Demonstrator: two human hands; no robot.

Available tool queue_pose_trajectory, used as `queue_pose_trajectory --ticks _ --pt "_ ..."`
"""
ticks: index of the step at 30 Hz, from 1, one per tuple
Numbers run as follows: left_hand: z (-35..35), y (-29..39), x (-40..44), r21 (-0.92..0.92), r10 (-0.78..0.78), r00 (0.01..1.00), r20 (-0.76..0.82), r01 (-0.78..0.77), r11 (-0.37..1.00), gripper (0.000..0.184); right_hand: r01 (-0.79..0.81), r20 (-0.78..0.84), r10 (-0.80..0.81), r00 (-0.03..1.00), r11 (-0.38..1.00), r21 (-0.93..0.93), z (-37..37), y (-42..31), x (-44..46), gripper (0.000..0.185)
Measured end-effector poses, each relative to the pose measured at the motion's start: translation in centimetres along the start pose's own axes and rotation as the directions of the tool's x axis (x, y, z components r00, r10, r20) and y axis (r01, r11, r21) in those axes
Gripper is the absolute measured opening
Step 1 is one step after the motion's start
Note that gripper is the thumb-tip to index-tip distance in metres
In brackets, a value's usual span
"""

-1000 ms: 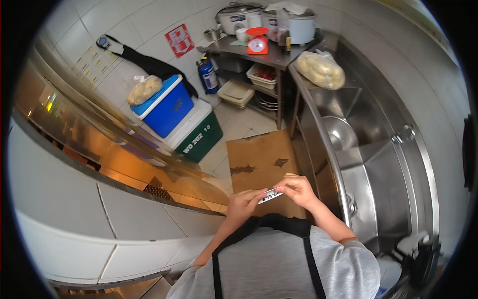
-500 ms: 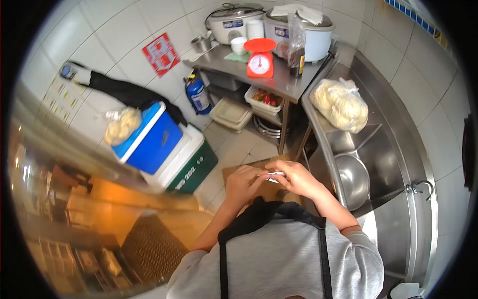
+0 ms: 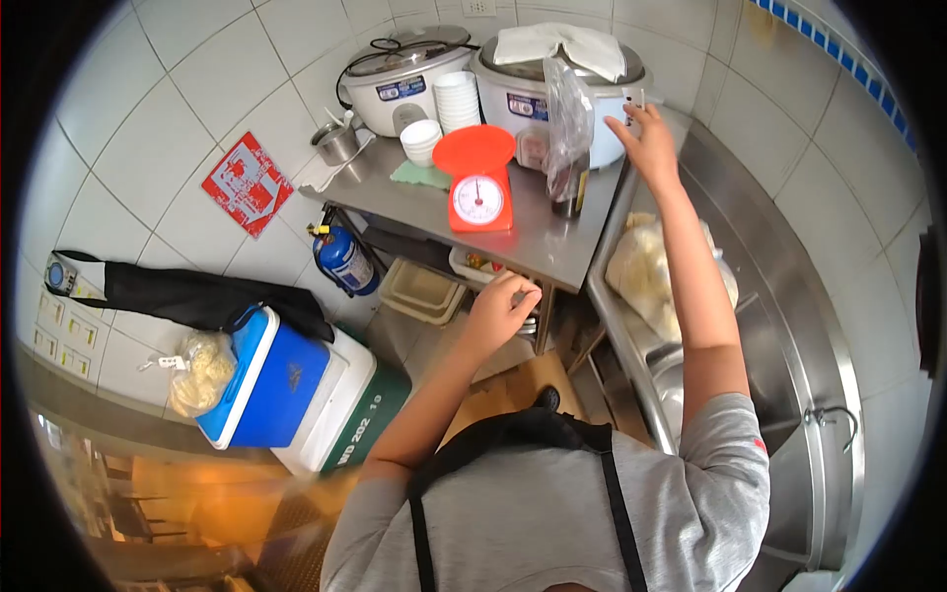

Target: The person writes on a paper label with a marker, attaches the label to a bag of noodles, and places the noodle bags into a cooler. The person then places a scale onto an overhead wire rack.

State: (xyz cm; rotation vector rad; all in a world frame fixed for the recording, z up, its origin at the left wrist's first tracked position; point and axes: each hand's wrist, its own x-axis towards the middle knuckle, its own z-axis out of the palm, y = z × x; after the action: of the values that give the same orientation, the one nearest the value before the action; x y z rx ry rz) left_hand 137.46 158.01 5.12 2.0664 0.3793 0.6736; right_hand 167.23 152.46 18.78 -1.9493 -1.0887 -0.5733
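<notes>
My right hand (image 3: 649, 148) is raised at the right side of the large rice cooker (image 3: 610, 111), thumb and fingers apart. I cannot tell whether its fingertips touch the cooker. A folded white cloth (image 3: 560, 49) lies on the cooker's lid. My left hand (image 3: 501, 314) is curled closed in front of the steel table (image 3: 547, 245); whatever it holds, if anything, is hidden. Near my right hand, a clear plastic bag (image 3: 569, 123) hangs over a dark bottle (image 3: 570, 189). A red kitchen scale (image 3: 480, 192) stands on the table's front part.
A second rice cooker (image 3: 402, 84), stacked white bowls (image 3: 456, 104) and a metal pot (image 3: 335, 145) stand at the back. A bagged pale food (image 3: 646, 271) rests by the steel sink (image 3: 760, 326). Left are a fire extinguisher (image 3: 345, 261) and a blue cooler box (image 3: 281, 385).
Both hands were together at my front around a small white item, which I no longer see. My right hand has reached up to the cooker; my left has moved slightly forward. The view has come nearer the table.
</notes>
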Motion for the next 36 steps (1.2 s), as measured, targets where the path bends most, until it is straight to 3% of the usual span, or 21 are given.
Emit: queue_pose_trajectory --ticks 2,3,5,6,7,9,10,13,15,17,20,23,24,26,27,28,29,32,33,34,36 --pt "1.1 -2.4 4.6 0.139 0.164 0.986 0.001 -0.163 0.977 0.014 0.024 -0.074 -0.035 0.997 0.990 -0.136 5.4 2.6 3.5 0.039" --pt "1.8 -3.1 6.7 0.113 0.107 0.994 0.022 -0.109 0.988 0.020 -0.007 0.011 0.009 1.000 0.994 -0.105 6.0 2.5 4.2 0.039" --pt "3.4 -4.9 10.2 0.220 0.163 0.986 -0.042 -0.150 0.964 0.027 -0.075 0.157 0.081 0.984 0.996 -0.047 6.3 1.4 6.7 0.039" --pt "4.0 -5.3 12.3 0.272 0.200 0.977 -0.073 -0.173 0.947 0.031 -0.030 0.043 0.028 0.999 0.999 0.044 6.5 1.7 8.6 0.037" --pt "4.3 -5.4 14.3 0.247 0.073 0.997 -0.025 -0.065 0.967 0.054 0.015 -0.066 -0.007 0.998 0.992 0.126 6.6 2.2 9.9 0.035" --pt "5.9 -5.3 17.9 0.246 0.088 0.975 -0.203 -0.036 0.969 0.070 0.046 -0.250 0.030 0.968 0.956 0.290 5.1 1.3 11.0 0.033" --pt "6.8 -5.2 19.5 0.238 0.092 0.952 -0.292 -0.021 0.971 0.078 0.034 -0.269 0.070 0.961 0.930 0.365 4.0 0.9 11.7 0.032" --pt "8.5 -5.3 23.9 0.177 0.118 0.935 -0.336 -0.061 0.982 0.095 0.084 -0.367 0.130 0.921 0.855 0.512 -1.4 -2.7 11.2 0.025" --pt "10.5 -8.2 25.6 0.109 0.102 0.929 -0.356 -0.067 0.992 0.096 0.249 -0.482 0.062 0.874 0.794 0.555 -4.0 -3.9 9.3 0.018" --pt "11.2 -8.8 27.1 0.090 0.092 0.927 -0.364 -0.063 0.994 0.099 0.196 -0.466 0.091 0.880 0.824 0.531 -5.4 -3.6 6.6 0.015" --pt "12.1 -9.9 27.6 0.129 -0.039 0.983 -0.179 0.062 0.990 0.081 0.099 -0.388 0.148 0.910 0.831 0.547 -5.9 -2.9 2.7 0.014" --pt "8.7 -4.4 24.2 -0.313 0.116 0.992 0.047 -0.096 0.945 0.060 -0.043 -0.294 0.212 0.932 0.870 0.491 -5.0 -1.1 -1.2 0.016" --pt "6.9 -2.2 23.1 -0.453 0.194 0.976 0.100 -0.129 0.882 0.053 -0.046 -0.283 0.197 0.939 0.886 0.462 -4.6 -0.5 -2.1 0.017" --pt "5.3 -2.3 20.6 -0.813 0.186 0.929 0.320 0.169 0.558 0.048 -0.079 -0.227 0.246 0.942 0.823 0.562 -3.1 0.7 -4.2 0.016" --pt "5.0 -3.1 19.2 -0.862 0.169 0.852 0.496 0.460 0.212 0.050 -0.172 -0.174 0.311 0.934 0.820 0.546 -2.6 1.2 -5.1 0.015" --pt "4.2 -2.7 17.9 -0.719 0.215 0.737 0.641 0.675 -0.165 0.052 -0.228 -0.120 0.357 0.926 0.787 0.574 -1.8 1.9 -5.9 0.015" --pt "3.5 -2.0 17.0 -0.755 0.281 0.748 0.601 0.647 -0.109 0.069 -0.246 -0.086 0.351 0.932 0.790 0.561 -1.2 2.2 -6.9 0.015" --pt "3.6 -3.9 17.4 -0.828 0.148 0.855 0.497 0.416 0.376 0.065 -0.309 0.082 0.315 0.945 0.790 0.529 -0.2 1.8 -8.9 0.014" --pt "2.7 -3.3 17.6 -0.849 0.145 0.864 0.482 0.420 0.320 0.051 -0.324 0.129 0.303 0.944 0.789 0.522 -0.1 1.8 -9.5 0.014" --pt "1.8 -4.0 17.7 -0.816 0.051 0.867 0.496 0.446 0.368 0.045 -0.338 0.178 0.288 0.941 0.788 0.514 0.1 1.9 -10.1 0.013" --pt "0.0 -5.7 18.2 -0.742 -0.128 0.859 0.496 0.496 0.451 0.033 -0.339 0.065 0.366 0.928 0.761 0.554 0.8 3.0 -10.9 0.012"
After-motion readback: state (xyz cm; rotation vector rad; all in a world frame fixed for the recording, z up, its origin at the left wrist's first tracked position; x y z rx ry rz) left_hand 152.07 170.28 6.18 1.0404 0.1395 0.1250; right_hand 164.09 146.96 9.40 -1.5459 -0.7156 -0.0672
